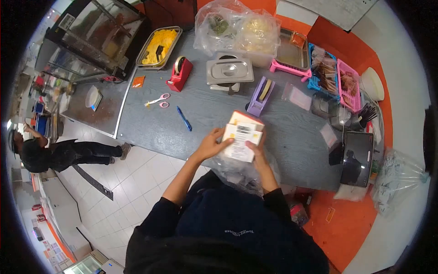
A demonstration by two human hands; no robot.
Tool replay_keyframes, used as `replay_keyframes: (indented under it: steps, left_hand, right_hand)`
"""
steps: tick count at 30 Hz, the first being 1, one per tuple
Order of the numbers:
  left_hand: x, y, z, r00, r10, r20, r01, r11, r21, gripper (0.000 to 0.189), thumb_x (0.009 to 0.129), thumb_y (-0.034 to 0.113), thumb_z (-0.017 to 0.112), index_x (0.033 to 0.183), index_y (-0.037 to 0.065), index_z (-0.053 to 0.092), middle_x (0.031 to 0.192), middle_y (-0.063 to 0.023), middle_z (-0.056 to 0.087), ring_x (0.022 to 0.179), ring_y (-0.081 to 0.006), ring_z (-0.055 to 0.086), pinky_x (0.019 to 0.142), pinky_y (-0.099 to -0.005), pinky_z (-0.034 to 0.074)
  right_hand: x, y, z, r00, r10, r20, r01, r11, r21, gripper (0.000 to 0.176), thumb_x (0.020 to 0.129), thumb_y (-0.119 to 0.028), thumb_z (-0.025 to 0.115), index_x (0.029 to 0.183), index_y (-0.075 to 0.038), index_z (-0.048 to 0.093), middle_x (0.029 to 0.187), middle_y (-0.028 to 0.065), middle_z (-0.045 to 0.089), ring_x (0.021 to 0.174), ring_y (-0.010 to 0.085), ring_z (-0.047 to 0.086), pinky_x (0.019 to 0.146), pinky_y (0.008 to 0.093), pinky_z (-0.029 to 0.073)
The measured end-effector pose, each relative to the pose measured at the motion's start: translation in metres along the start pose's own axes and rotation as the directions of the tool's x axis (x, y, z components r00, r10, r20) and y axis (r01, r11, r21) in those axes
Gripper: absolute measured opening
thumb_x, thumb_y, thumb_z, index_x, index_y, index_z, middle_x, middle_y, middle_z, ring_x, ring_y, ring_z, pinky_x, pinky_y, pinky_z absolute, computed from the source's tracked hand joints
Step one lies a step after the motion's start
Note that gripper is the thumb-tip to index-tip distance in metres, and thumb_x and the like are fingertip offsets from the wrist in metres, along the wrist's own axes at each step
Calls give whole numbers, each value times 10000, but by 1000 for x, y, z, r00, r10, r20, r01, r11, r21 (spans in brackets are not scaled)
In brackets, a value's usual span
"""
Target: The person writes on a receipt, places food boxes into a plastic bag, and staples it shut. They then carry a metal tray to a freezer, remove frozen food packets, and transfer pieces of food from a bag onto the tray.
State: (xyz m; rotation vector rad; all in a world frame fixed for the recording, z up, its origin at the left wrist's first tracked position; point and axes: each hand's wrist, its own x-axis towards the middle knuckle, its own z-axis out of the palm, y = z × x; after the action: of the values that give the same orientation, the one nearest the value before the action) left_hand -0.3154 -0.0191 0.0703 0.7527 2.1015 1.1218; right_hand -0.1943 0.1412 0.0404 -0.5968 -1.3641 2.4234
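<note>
Grey tbl [150,118] | L hand [212,144] + R hand [258,151] pinching labelled pkt [242,140] | purple tape disp. [259,97] just beyond

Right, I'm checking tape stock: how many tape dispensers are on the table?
2: a red dispenser left of the lidded steel container, and a purple dispenser to its right.
</note>
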Motion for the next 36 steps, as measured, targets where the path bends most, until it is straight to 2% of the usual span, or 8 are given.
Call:
replay_keyframes:
  steps: [6,8,10,16,26,28,29,36]
  left_hand:
    - [-11,72,-16,919,381,98,-390,849,356,756,718,583,637,1263,89,459,1104,-198,500,875,-404,587,714,-458,485]
    - [-22,82,-27,922,253,292,-364,823,436,598,717,521,664,1107,79,563,1033,-178,528,886,-384,587,737,-448,482]
    - [-20,68,-34,697,177,695,-522,789,324,425,733,378,681,944,16,606,932,-148,548,962,-342,554,752,-431,469]
    - [-18,87,-65,657,598,459,-595,785,-172,214,706,177,669,876,52,634,990,-97,579,913,-316,551,778,-369,461]
    - [12,56,-34,657,615,437,-724,677,135,221,846,241,552,858,24,591,716,-153,605,692,-259,640,604,-407,490]
    - [18,76,-34,923,52,380,-52,999,-10,308,891,259,492,834,-30,581,577,-166,564,499,-250,602,447,-389,462]
    - [20,73,-28,924,56,379,-55,998,-14,308,891,259,492,834,-30,581,577,-166,564,499,-250,602,447,-389,462]
    - [26,65,-44,660,-267,702,665,642,-382,254,914,237,459,907,8,568,522,54,436,365,-54,411,277,-205,324]
  right_hand:
    - [-1,16,-51,949,217,-227,-94,886,454,527,776,-231,611,1241,-34,460,1157,115,570,1049,276,554,937,424,421]
    - [6,-2,-54,955,125,-269,12,890,456,529,777,-235,613,1243,-38,458,1165,115,566,1052,278,553,932,424,424]
    - [10,-23,-57,954,32,-299,113,884,454,531,777,-239,614,1244,-42,455,1174,115,562,1056,280,553,927,424,427]
    - [9,-85,-70,955,-72,-286,218,825,521,496,791,-241,613,1219,-37,469,1147,118,573,1052,272,556,934,431,426]
    - [-64,-123,-59,970,-218,-104,239,805,543,575,810,-314,577,1279,-21,421,1212,141,539,1088,268,545,934,418,439]
    - [-85,-102,-17,952,-211,-224,304,760,574,591,810,-335,566,1299,-44,407,1242,132,515,1131,252,511,965,414,410]
    - [-89,-88,1,942,-192,-274,322,740,591,592,811,-330,564,1306,-50,401,1251,128,507,1146,252,497,975,420,397]
    - [-73,-29,-12,944,-157,-291,309,730,610,592,779,-251,584,1291,-16,402,1231,142,522,1110,285,523,953,438,419]
